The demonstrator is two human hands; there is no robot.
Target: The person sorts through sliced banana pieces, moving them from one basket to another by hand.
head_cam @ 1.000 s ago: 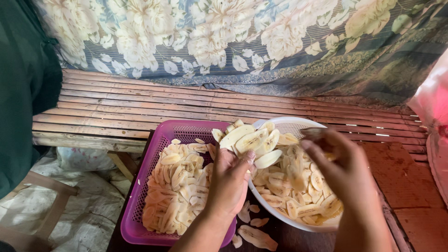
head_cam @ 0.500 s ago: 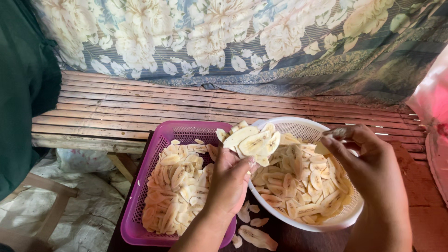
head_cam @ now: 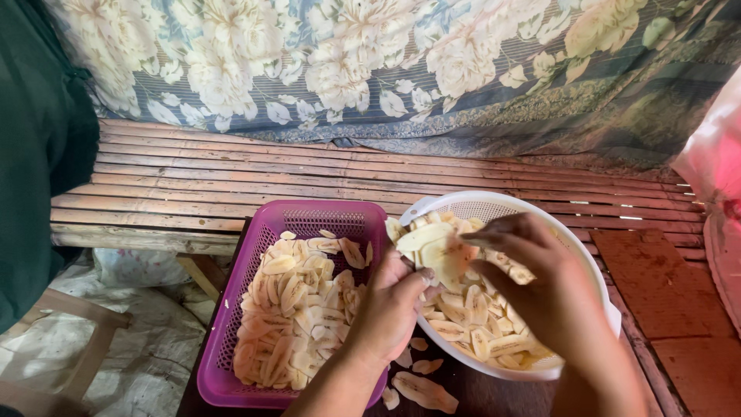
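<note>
Rustic home food-prep spot (bamboo-slat bench [head_cam: 309,174], floral cloth [head_cam: 370,69]).

A round white colander [head_cam: 587,255] sits at lower right of the frame, tilted toward the left and heaped with pale yellow banana slices [head_cam: 471,309] — thin, long, overlapping. Just left of it, at lower centre, lies a rectangular purple mesh basket [head_cam: 255,255] — flat, filled with more slices [head_cam: 297,309].
</note>
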